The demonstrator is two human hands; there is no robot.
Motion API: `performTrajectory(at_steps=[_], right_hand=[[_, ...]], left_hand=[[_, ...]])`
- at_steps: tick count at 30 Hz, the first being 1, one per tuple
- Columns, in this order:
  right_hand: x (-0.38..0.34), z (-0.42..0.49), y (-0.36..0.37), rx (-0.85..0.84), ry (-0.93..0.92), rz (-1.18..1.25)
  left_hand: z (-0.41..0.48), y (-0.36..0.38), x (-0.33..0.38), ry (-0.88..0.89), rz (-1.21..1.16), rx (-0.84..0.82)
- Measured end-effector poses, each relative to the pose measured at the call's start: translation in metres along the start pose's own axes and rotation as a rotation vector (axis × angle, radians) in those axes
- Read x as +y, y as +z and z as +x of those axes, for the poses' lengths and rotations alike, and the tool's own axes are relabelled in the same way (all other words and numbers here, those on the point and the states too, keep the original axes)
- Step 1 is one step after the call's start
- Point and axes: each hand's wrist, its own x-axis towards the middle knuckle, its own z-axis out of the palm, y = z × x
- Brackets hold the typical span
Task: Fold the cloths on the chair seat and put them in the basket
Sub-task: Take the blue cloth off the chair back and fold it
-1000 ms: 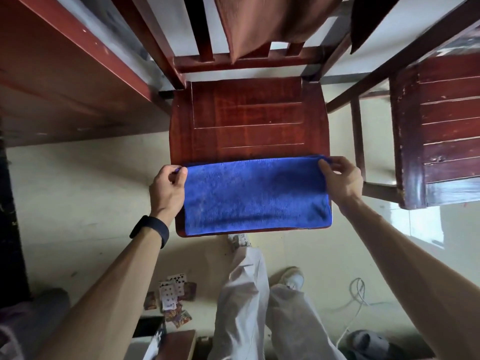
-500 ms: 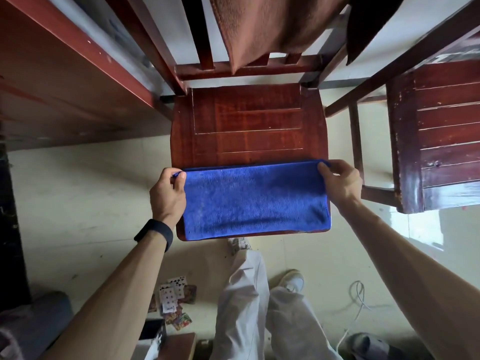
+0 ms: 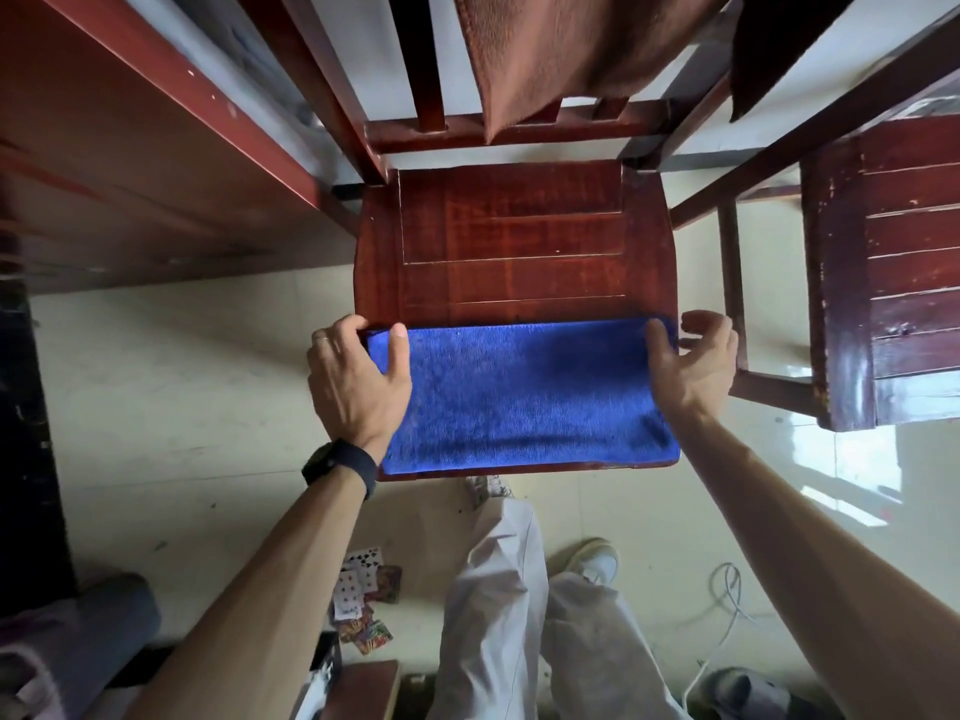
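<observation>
Pale tiled floor (image 3: 156,407), glossy with light at right; a second wooden chair (image 3: 893,283) beside; playing cards (image 3: 358,584) scattered below.

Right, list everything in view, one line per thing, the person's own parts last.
blue cloth: one, blue, folded on the near half of the chair seat
chair seat: one, dark red wood, centre
brown cloth: one, brown, draped over the chair's back
dark cloth: one, dark, hanging top right
second chair: one, dark red, right
table: one, red-brown, left
playing cards: several, mixed colours, floor at near left
cable: one, white, floor at near right
basket: none in view
wristband: one, black, left wrist
left hand: grips the cloth's far left corner
right hand: thumb on the far right corner, fingers loose
</observation>
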Motion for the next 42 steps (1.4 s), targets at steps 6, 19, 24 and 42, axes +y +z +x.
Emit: performTrajectory(at_steps=[6,19,24,42], right_hand=[[0.032,-0.09,0.0,-0.059,-0.518,-0.344],[0.045,-0.048,0.044,-0.198,-0.751,-0.727],[0.077,-0.033,0.014,-0.063,-0.52,-0.728],[0.052,-0.081,0.004,-0.136,-0.39,-0.611]], left_hand=[[-0.091,0.021,-0.01,0.589,0.092,-0.176],[-0.074,0.067,0.01,0.492,0.335,-0.271],[-0.076,0.064,0.009,0.483,0.417,-0.247],[0.078,0.024,0.096,0.907,0.787,-0.502]])
